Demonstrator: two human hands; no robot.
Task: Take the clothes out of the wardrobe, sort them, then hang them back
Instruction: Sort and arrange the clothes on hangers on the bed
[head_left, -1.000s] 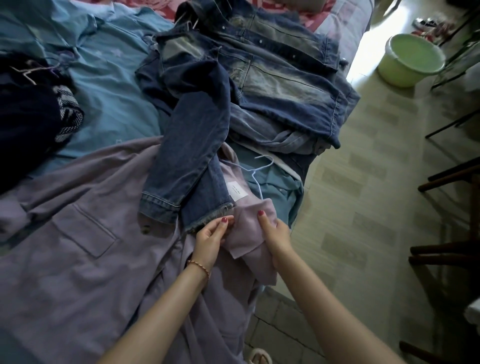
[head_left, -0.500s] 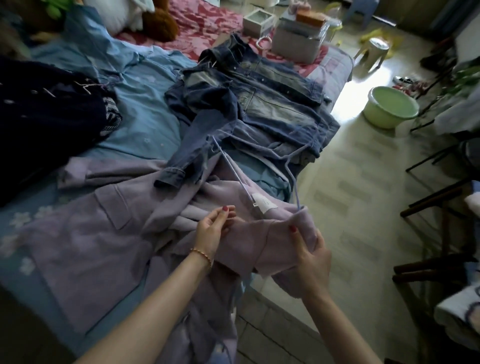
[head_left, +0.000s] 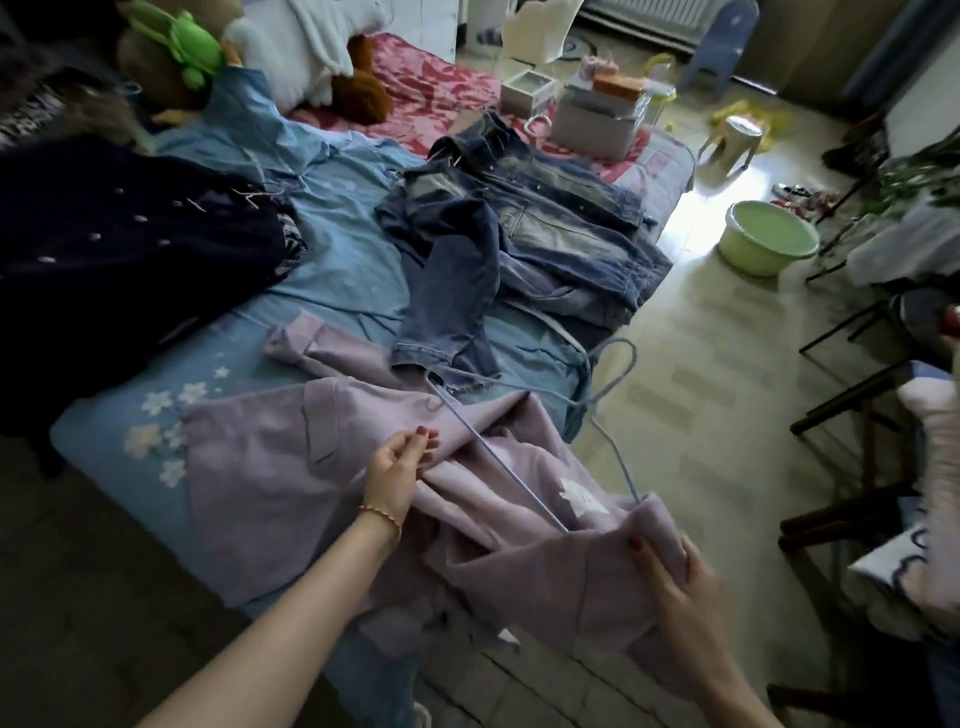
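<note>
A lilac coat (head_left: 270, 467) lies across the near end of the bed, partly pulled off its edge. My left hand (head_left: 397, 470) pinches the coat's fabric near the collar. My right hand (head_left: 670, 574) grips a bunched shoulder of the coat, off the bed's edge. A pale blue wire hanger (head_left: 519, 478) sits inside the coat, its hook (head_left: 618, 366) sticking out toward the floor. A denim jacket (head_left: 524, 244) lies further up the bed, one sleeve reaching to the coat. A dark navy garment (head_left: 119, 254) is heaped at the left.
The bed (head_left: 332, 249) has a light blue cover. Plush toys (head_left: 182, 47) and boxes (head_left: 597, 122) sit at its far end. On the tiled floor are a green basin (head_left: 766, 244) and a small stool (head_left: 737, 137). Dark chair frames (head_left: 852, 395) stand at the right.
Both hands have pulled the lilac coat out from under the denim sleeve toward the bed's edge. The hanger has come into full view. My right hand moved right and down.
</note>
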